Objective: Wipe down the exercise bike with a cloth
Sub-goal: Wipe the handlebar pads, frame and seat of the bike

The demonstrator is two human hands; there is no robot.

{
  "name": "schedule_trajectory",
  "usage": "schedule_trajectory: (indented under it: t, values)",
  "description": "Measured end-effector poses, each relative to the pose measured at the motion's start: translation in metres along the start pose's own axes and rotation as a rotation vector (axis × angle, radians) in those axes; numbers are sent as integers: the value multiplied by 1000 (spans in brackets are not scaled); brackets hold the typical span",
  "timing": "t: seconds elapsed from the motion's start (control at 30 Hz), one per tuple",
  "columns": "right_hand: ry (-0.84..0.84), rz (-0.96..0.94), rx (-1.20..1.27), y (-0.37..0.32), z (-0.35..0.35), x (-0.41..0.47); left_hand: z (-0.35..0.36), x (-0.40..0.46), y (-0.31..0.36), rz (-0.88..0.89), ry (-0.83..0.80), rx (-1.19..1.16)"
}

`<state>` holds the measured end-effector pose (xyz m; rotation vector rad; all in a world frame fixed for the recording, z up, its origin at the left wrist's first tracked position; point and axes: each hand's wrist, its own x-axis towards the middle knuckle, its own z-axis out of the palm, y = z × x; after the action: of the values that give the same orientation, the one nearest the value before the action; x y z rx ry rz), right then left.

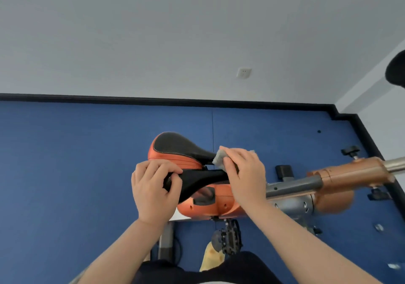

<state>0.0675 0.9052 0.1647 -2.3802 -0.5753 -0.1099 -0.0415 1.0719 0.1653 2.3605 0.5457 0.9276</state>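
Left hand (153, 187) gripping saddle (192, 165), right hand (245, 174) pressing half-hidden cloth (219, 157)

Bright, even indoor light, soft faint shadows, wide-angle bending along the black skirting strip (153, 99), motion blur on the orange-and-grey metal bike frame (341, 174), slightly soft overall
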Motion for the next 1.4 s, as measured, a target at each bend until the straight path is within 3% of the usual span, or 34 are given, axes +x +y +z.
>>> schedule_trajectory:
  t: [0.13, 0.37, 0.6, 0.93, 1.13, 1.23, 1.3, 1.4]
  values:
    - [-275, -39, 44, 17, -15, 12, 2, -5, -5, 66, 14, 11]
    - [-254, -253, -99, -16, -1, 28, 5, -5, -6, 74, 66, 11]
    - [-370, -358, 94, -8, -9, 36, 7, -14, -5, -183, 124, -66]
    - [-720, -668, 125, -17, 0, 65, 12, -13, -12, -39, 201, -15]
    - [-770, -581, 177, -44, 20, 82, 12, -10, -10, -41, 205, -8]
    - [-676, -482, 122, -41, 17, 71, 11, -11, -10, -41, 199, -9]
    - [-573, -517, 68, -41, 13, 55, 12, -13, -10, -33, 206, -14]
    - [-616, -632, 54, -48, 16, 66, 12, -11, -11, -27, 215, -21]
